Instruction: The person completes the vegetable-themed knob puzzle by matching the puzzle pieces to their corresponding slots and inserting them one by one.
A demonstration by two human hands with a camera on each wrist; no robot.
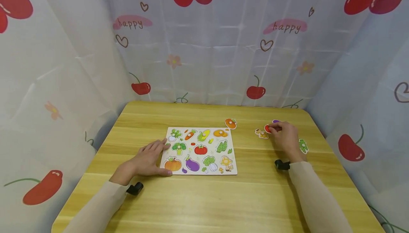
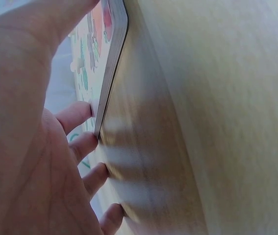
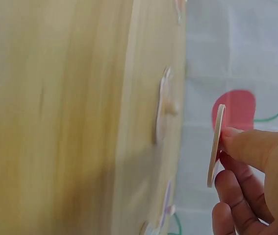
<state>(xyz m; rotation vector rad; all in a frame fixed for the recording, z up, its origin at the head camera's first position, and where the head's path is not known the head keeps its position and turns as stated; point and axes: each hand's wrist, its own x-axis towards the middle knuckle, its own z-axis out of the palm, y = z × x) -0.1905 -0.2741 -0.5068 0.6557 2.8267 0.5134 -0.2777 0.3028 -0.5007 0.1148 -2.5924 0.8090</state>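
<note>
A wooden vegetable puzzle board (image 1: pixel 198 139) lies flat left of the table's middle. My left hand (image 1: pixel 148 160) rests at its left edge, fingers spread, with the thumb on the near left corner; in the left wrist view, some fingertips (image 2: pixel 82 110) touch the board's edge. Above the table on the right, my right hand (image 1: pixel 285 139) pinches a red puzzle piece (image 1: pixel 267 129) between thumb and fingers. The right wrist view shows that thin piece (image 3: pixel 214 152) nearly edge-on, held clear of the tabletop; its knob is mostly hidden by the fingers.
An orange pumpkin piece (image 1: pixel 230 123) lies by the board's far right corner. Around my right hand are a mushroom piece (image 1: pixel 263 134), a purple piece (image 1: pixel 276 121) partly hidden, and a green piece (image 1: pixel 303 146). A cherry-print curtain (image 1: pixel 204 48) encloses the table (image 1: pixel 198 204).
</note>
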